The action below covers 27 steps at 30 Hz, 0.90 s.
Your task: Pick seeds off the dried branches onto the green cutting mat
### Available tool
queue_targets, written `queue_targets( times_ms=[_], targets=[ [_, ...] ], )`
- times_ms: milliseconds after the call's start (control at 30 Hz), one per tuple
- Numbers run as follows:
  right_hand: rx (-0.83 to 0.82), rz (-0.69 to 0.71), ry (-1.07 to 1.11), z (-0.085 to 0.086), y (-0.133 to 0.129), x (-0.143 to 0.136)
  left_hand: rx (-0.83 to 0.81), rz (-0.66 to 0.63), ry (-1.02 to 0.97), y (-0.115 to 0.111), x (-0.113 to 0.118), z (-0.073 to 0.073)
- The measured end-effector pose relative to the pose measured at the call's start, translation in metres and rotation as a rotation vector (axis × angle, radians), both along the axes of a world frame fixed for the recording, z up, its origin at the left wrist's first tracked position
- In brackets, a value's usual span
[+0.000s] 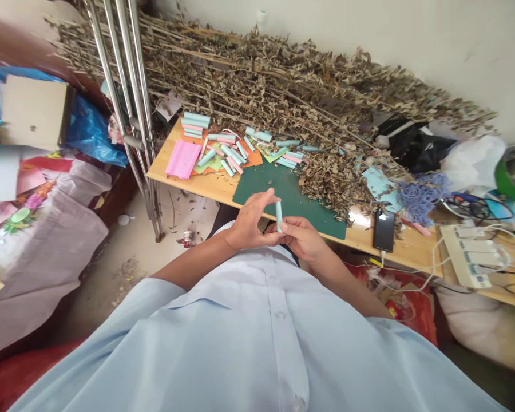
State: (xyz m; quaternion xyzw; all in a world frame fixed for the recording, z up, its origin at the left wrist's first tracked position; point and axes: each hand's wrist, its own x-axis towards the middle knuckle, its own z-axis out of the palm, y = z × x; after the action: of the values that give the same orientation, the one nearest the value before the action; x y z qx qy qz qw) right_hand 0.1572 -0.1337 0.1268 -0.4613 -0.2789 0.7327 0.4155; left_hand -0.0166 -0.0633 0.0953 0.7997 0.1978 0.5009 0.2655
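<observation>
A small pale blue paper roll (278, 216) stands upright between my two hands, in front of my shirt. My right hand (304, 237) is closed, pinching the roll's lower end between thumb and fingers. Curved around the other side, my left hand (253, 222) has its fingertips at the roll's top and its lower fingers near the bottom. Just beyond is a dark green cutting mat (278, 189). Similar blue and pink paper rolls (232, 154) lie in loose groups on coloured sheets along the table's far left.
Dried leafy stalks (257, 74) cover the back of the table, with crumbled leaves (335, 183) spilling onto the mat. To the right are a phone (383, 230) on a cable, a power strip (466, 254) and purple yarn (423, 197). Metal crutches (131, 103) lean at the left.
</observation>
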Motion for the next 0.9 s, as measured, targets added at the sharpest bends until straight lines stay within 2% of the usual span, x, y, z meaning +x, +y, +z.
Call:
queue_targets(
  times_ms=[133, 267, 400, 700, 900],
  targets=[
    [0.024, -0.042, -0.025, 0.001, 0.0, -0.001, 0.023, 0.008, -0.021, 0.0, 0.0, 0.001],
    [0.023, -0.021, -0.007, 0.003, 0.005, -0.004, 0.036, 0.014, -0.002, 0.0, -0.001, 0.001],
    [0.023, -0.103, -0.03, 0.002, 0.008, -0.007, 0.044, 0.013, 0.028, -0.001, -0.001, 0.001],
    [0.03, -0.161, -0.046, 0.009, 0.014, -0.014, 0.073, 0.0, 0.009, -0.005, 0.0, 0.0],
    [0.051, -0.149, -0.066, 0.01, 0.018, -0.016, 0.083, 0.009, 0.001, -0.006, -0.001, -0.003]
  ],
)
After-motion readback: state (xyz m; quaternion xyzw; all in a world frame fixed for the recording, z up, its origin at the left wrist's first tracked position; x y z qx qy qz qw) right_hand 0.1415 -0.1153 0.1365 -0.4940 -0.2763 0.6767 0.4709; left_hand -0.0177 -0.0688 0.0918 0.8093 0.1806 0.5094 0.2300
